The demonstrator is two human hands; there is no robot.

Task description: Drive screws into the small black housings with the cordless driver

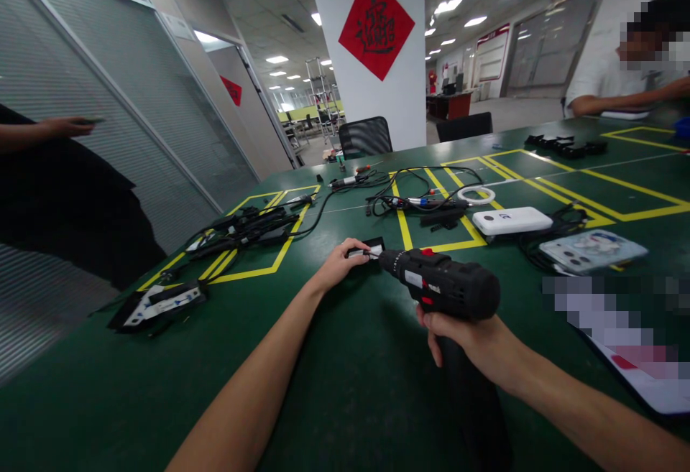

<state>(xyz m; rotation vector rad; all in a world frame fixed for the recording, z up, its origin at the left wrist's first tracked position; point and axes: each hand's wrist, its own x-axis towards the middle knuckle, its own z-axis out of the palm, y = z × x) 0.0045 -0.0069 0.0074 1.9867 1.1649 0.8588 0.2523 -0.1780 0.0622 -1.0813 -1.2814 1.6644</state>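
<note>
My right hand [466, 339] is wrapped round the grip of a black cordless drill [447, 281] with red accents. The drill points away to the left, and its tip reaches a small black part with a pale insert [373, 248] on the table. My left hand [341, 264] pinches that part at its left end, thumb and fingers pressed on it. Whether the bit touches a screw is too small to tell. The lower part of the drill runs down dark beneath my right wrist.
On the green table [334, 386], black cables [253, 228] lie within yellow tape at left, beside a black bracket [162, 305]. A white power bank [512, 220], a phone [593, 249] and a white ring [475, 195] lie right. One person stands left; another [619, 84] sits far right.
</note>
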